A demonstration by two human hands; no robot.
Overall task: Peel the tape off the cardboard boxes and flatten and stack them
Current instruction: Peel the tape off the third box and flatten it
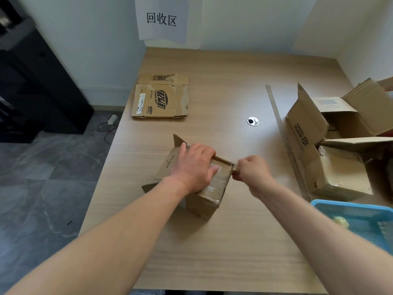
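The small cardboard box (204,203) sits mid-counter (212,252), a little diagonal, with its long axis about left to right and its open flaps pointing left. My left hand (195,167) lies flat on top, fingers nearly straight, pressing. My right hand (253,173), fingers curled, pinches a thin, blurred strip (235,169) at the box's upper right edge.

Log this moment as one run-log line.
step: tape peel | left hand: presses on small box top | right hand: pinches tape at box's right edge | flattened box: far left | open boxes: right side
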